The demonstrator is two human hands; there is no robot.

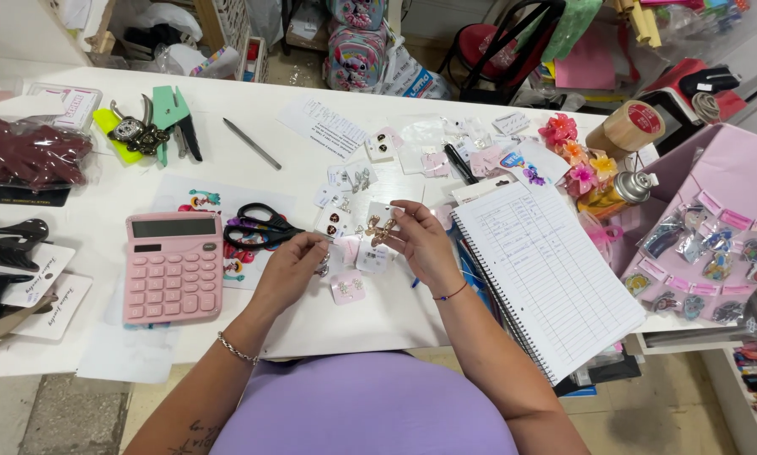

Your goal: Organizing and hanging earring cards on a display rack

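- The right hand (425, 244) pinches a small gold-coloured ornament (382, 229) on its white card between fingertips, lifted just above the middle of the table (252, 109) — near the front edge.
- The left hand (290, 268) has its fingers curled around something small and silvery; what it is cannot be told.
- Small jewellery cards (347, 286) lie scattered between the hands; black scissors (260, 226) and a pink calculator (173, 265) sit to the left, a spiral notebook (547, 274) at the right edge.
- The step appears to be sorting or checking pieces — the next move would call for a light, precise pinch.
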